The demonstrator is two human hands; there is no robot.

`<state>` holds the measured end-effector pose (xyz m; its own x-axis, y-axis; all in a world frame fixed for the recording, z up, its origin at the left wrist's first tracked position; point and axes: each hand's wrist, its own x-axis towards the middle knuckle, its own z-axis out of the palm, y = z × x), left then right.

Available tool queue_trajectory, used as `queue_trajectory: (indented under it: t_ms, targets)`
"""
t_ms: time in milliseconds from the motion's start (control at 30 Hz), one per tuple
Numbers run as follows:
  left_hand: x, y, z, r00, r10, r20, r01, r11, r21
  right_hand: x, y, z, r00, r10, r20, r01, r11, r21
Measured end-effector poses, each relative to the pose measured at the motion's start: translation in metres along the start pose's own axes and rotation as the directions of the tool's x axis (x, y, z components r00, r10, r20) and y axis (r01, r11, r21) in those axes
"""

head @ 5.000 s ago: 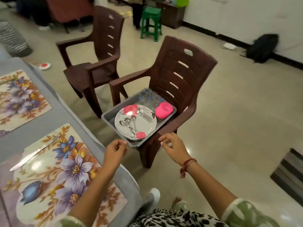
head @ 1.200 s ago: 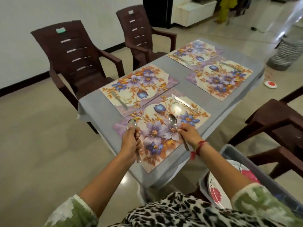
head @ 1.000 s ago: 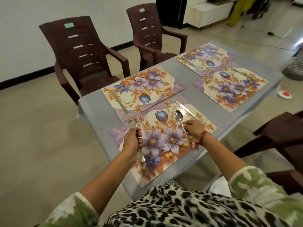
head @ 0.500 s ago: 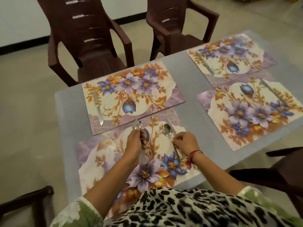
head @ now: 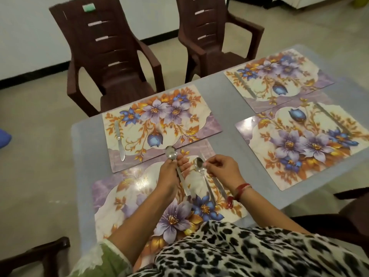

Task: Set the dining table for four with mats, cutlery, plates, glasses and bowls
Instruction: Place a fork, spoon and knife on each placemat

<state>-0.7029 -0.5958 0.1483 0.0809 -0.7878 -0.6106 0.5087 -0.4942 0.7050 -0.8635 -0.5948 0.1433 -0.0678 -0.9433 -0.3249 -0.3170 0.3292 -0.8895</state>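
Two polished steel spoons sit over the near mat point(head: 139, 196), a glossy rectangular placemat printed with purple and blue flowers. Left spoon point(head: 170, 153): oval bowl pointing away from the person, flat handle slanting back past the palm. The left hand point(head: 169, 176) grips its neck with the fingers curled round it. Right spoon point(head: 199, 165): bowl up, handle running toward the person along the mat. The right hand point(head: 221, 170) pinches it just below the bowl between thumb and fingertips; contact with the mat cannot be told. A steel knife point(head: 219, 186) lies on the mat just right of that spoon, partly under the wrist. Three other mats point(head: 159, 124), same floral print, each carry one of the other knives point(head: 119, 140) on the grey-clothed worktop point(head: 229, 108). Two brown slatted plastic chairs point(head: 111, 56) stand beyond.
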Motion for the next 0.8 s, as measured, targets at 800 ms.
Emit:
queue_trajectory:
  t_ms: [800]
  targets:
    - [0.071, -0.107, 0.307, 0.997, 0.074, 0.008, -0.074, 0.973, 0.217, 0.128, 0.069, -0.261, 0.997, 0.067, 0.046, -0.073, 0.984, 0.164]
